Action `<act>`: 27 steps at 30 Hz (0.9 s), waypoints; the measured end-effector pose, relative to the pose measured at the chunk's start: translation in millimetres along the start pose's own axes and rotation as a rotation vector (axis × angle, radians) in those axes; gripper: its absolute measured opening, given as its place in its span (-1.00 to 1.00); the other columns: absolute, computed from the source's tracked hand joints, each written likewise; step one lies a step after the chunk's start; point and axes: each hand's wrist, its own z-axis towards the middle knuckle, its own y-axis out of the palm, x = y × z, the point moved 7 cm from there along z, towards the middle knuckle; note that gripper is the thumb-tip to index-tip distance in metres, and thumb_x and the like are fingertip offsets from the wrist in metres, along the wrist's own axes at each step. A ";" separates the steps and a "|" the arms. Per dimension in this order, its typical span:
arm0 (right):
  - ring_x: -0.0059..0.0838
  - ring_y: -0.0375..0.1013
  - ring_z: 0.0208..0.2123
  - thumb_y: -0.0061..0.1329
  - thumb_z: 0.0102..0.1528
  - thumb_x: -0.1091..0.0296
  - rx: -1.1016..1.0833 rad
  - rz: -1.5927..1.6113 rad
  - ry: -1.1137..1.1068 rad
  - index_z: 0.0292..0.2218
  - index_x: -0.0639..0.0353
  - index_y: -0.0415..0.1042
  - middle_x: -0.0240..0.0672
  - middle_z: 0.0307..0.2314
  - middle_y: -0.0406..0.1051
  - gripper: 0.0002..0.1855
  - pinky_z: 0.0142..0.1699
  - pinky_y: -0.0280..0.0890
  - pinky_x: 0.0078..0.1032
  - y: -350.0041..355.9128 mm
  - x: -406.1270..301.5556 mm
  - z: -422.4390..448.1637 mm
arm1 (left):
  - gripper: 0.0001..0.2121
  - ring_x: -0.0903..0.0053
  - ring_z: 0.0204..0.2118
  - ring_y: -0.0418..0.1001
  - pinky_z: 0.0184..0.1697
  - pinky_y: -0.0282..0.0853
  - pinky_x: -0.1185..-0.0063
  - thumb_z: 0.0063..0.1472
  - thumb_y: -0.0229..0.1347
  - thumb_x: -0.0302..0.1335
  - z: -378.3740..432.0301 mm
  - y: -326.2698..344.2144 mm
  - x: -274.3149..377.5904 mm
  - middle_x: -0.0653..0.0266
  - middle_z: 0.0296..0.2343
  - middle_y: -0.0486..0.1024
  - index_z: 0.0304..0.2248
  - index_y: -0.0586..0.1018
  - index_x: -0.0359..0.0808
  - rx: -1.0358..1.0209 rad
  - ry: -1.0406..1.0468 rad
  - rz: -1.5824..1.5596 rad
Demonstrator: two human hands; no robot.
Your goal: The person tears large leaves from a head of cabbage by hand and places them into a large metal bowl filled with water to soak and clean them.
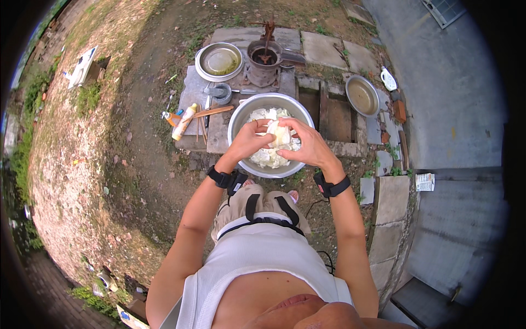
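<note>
A large metal basin (242, 113) sits before me, holding a heap of torn, pale leaf pieces (267, 158) that look like cabbage. Above the heap, both hands grip one whitish-yellow leafy piece (279, 135). My left hand (251, 139) pinches its left side between thumb and fingers. On the other side, my right hand (306, 140) has its fingers curled over the top of the piece, with the thumb lower down near its edge. The hands partly cover the piece and the heap beneath it.
Behind the basin stand a rusty stove (263, 74), a metal tray (220, 61) and a stone mortar (222, 93). To the left lie a squeeze bottle (185, 122) and wooden sticks (213, 111). A metal bowl (362, 96) and a white jug (388, 79) are at right, near a wall (444, 103).
</note>
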 end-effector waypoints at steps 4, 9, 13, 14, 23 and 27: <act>-0.34 0.49 -0.12 0.25 -0.07 0.36 -0.057 0.131 0.112 -0.06 0.21 0.41 -0.20 -0.02 0.43 -0.47 -0.09 0.45 -0.42 3.7 15.5 1.1 | -0.43 0.53 -0.19 0.53 -0.22 0.52 0.60 0.14 0.12 -0.51 -1.9 1.0 0.2 0.08 -0.13 0.50 0.13 0.27 -0.56 -0.021 0.033 0.143; -0.50 0.44 -0.12 0.21 -0.03 0.40 -0.099 0.265 0.150 -0.07 0.19 0.44 -0.35 0.02 0.42 -0.54 -0.13 0.45 -0.47 2.3 23.5 -2.5 | -0.41 0.51 -0.20 0.53 -0.23 0.51 0.59 0.14 0.12 -0.53 -3.3 1.3 0.4 0.06 -0.13 0.50 0.14 0.25 -0.59 -0.032 0.042 0.138; -0.53 0.45 -0.15 0.10 0.00 0.48 -0.068 0.250 0.137 -0.09 0.21 0.46 -0.34 0.00 0.44 -0.61 -0.14 0.45 -0.51 -0.2 25.6 -4.8 | -0.40 0.51 -0.20 0.53 -0.24 0.51 0.59 0.13 0.11 -0.53 -4.4 3.9 2.9 0.07 -0.13 0.51 0.14 0.24 -0.59 -0.031 0.030 0.125; -0.53 0.45 -0.15 0.10 0.00 0.48 -0.067 0.250 0.137 -0.09 0.21 0.46 -0.34 0.00 0.44 -0.61 -0.14 0.45 -0.51 0.6 26.6 -5.1 | -0.40 0.51 -0.20 0.53 -0.24 0.51 0.59 0.12 0.11 -0.52 -4.3 4.6 3.2 0.07 -0.13 0.51 0.14 0.24 -0.60 -0.031 0.030 0.127; -0.46 0.53 -0.23 -0.04 0.04 0.52 0.078 -0.080 0.028 -0.12 0.23 0.48 -0.26 -0.12 0.51 -0.68 -0.28 0.41 -0.55 -3.5 10.8 -5.5 | -0.43 0.51 -0.19 0.53 -0.23 0.52 0.60 0.13 0.11 -0.52 -2.0 1.9 -3.4 0.09 -0.13 0.50 0.13 0.27 -0.53 0.009 0.028 0.125; -0.19 0.52 -0.19 -0.07 0.06 0.51 0.128 -0.008 0.016 -0.14 0.24 0.48 -0.16 -0.17 0.51 -0.71 -0.17 0.40 -0.41 -5.9 12.4 -5.9 | -0.44 0.51 -0.19 0.53 -0.23 0.52 0.61 0.14 0.10 -0.53 -3.2 2.8 -7.1 0.11 -0.11 0.48 0.13 0.28 -0.51 -0.012 0.011 0.023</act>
